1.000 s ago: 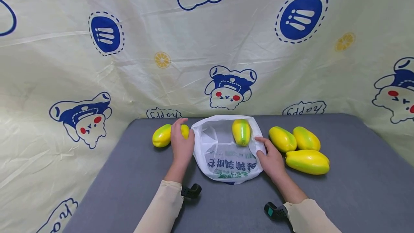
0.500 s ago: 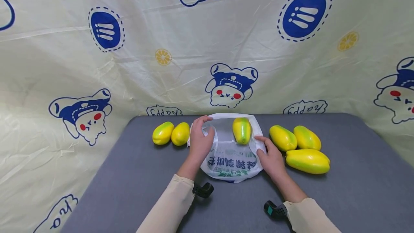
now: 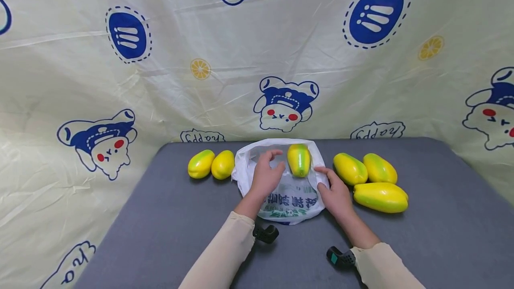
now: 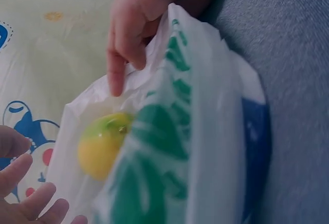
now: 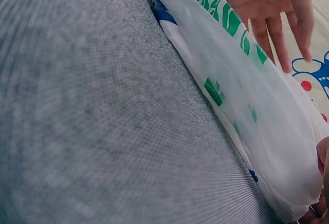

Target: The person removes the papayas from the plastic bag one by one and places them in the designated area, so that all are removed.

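Observation:
A white plastic bag point(image 3: 246, 159) with green and dark print lies on the table, its mouth spread wide. Inside it, toward the back right, is a yellow-green papaya point(image 3: 299, 160), whose stem end shows in the left wrist view. My right hand point(image 3: 336, 195) grips the bag's right rim, fingers over the edge. Over the bag's mouth, left of the papaya, my left hand point(image 3: 267, 175) holds nothing, its fingers apart. In the right wrist view the left hand point(image 5: 272, 13) appears beyond the bag's printed side, with fingers stretched out.
Two papayas point(image 3: 201, 164) sit side by side left of the bag. Three more papayas point(image 3: 380, 197) are grouped to the right, near my right hand. A patterned curtain point(image 3: 225, 106) hangs behind the grey table point(image 3: 160, 226).
My left hand has moved right, from beside the bag's left rim and the left papayas to over the bag's mouth. The right hand keeps its hold on the rim.

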Tool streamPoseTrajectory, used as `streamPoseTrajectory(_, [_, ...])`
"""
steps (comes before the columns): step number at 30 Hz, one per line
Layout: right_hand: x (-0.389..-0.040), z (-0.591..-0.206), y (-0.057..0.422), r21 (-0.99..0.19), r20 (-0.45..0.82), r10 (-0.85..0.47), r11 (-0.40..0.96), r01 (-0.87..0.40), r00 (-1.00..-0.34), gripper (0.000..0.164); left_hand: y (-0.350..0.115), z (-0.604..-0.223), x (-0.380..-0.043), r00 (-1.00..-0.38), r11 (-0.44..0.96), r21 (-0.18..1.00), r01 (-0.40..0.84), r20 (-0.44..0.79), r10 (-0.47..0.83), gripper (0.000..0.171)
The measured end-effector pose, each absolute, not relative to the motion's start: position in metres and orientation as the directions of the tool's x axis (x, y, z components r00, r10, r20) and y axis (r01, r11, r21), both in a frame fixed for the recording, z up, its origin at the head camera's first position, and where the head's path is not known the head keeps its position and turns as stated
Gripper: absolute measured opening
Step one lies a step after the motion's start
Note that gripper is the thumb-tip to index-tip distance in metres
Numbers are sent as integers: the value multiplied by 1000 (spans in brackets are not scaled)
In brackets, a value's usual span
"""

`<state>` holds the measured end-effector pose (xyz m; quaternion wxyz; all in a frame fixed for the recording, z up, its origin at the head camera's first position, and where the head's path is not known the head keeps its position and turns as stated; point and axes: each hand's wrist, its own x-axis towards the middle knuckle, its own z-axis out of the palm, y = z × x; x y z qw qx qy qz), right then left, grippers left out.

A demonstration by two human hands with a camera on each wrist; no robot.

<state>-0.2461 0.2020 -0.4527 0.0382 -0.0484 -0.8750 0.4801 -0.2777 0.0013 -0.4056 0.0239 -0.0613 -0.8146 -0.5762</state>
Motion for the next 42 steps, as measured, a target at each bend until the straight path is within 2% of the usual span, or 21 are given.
streamPoseTrajectory(8, [-247, -454, 204, -843, 31, 121, 537, 39, -992, 48, 22, -411, -280, -994, 306, 949, 79, 50, 102, 39])
streamPoseTrajectory(16, [-247, -455, 204, -840, 34, 123, 541, 38, -992, 47, 40, -414, -280, -992, 384, 919, 91, 48, 119, 41])
streamPoseTrajectory(29, [-247, -456, 205, -829, 47, 118, 559, 28, -992, 46, 54, -426, -293, -991, 407, 905, 123, 89, 102, 49])
streamPoseTrajectory(42, [-246, -457, 202, -823, 73, 104, 568, -1, -992, 44, 68, -435, -302, -998, 398, 915, 63, 55, 31, 54])
